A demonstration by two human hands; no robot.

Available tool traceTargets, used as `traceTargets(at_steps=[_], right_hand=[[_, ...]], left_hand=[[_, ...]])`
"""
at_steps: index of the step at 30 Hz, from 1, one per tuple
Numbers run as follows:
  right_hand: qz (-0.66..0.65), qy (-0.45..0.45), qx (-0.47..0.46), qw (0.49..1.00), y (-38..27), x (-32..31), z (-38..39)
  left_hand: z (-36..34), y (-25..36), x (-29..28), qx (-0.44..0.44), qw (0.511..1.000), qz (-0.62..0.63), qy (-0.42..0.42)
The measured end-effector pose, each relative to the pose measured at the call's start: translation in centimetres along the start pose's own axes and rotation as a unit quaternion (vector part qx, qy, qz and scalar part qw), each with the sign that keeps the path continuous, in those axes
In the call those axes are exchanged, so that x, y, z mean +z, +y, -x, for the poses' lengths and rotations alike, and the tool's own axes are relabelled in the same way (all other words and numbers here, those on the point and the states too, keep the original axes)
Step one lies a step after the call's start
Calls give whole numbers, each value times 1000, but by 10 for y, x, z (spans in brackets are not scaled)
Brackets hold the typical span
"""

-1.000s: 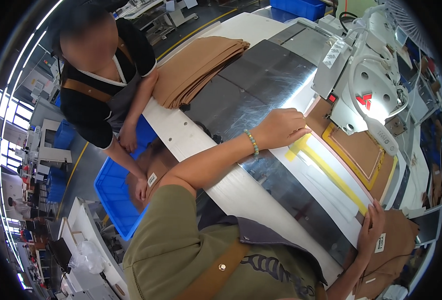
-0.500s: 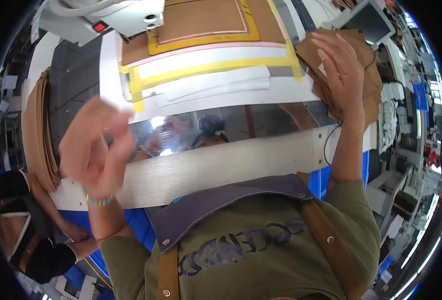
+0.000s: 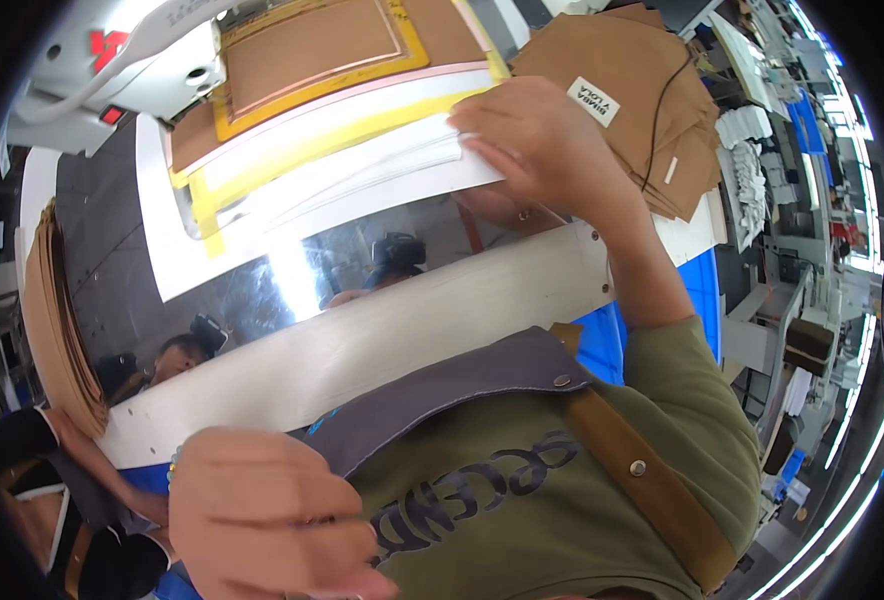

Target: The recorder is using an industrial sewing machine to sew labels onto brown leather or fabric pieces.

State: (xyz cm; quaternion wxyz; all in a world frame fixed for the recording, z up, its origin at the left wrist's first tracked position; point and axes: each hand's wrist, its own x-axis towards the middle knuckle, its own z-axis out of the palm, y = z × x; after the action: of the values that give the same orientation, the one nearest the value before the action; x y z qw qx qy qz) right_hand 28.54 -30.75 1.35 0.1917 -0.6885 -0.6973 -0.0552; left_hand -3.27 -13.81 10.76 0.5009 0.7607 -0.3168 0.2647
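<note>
My right hand reaches over the white work sheet, thumb and fingers closed at the right end of some thin white strips. Just beyond them runs yellow tape along the sheet's edge. Farther off lies a brown panel inside a yellow frame. Low at the left, close to my body, is my left hand, back upward with fingers curled together. Whatever those fingers may hold is hidden beneath.
A pile of brown pieces with a white label and a dark cord lies at right. White machine housing overhangs the far left. More brown pieces stand at the left edge, near another person's arm.
My right hand has come from the brown pile to the end of the white strips. My left hand has dropped from above the table toward my body. The view has shifted.
</note>
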Motion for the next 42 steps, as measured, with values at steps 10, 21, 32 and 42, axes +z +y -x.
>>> traceTargets(at_steps=[10, 21, 32, 42], right_hand=[[193, -29, 327, 925, 139, -17, 137], [-220, 126, 365, 896, 187, -27, 106], [-245, 50, 216, 944, 123, -10, -57], [-64, -28, 129, 989, 67, 58, -187]], left_hand=[[26, -85, -3, -218, 966, -141, 4], [47, -86, -6, -324, 941, -83, 48], [76, -112, -34, -371, 913, -142, 91], [116, -142, -97, -380, 829, -395, 108]])
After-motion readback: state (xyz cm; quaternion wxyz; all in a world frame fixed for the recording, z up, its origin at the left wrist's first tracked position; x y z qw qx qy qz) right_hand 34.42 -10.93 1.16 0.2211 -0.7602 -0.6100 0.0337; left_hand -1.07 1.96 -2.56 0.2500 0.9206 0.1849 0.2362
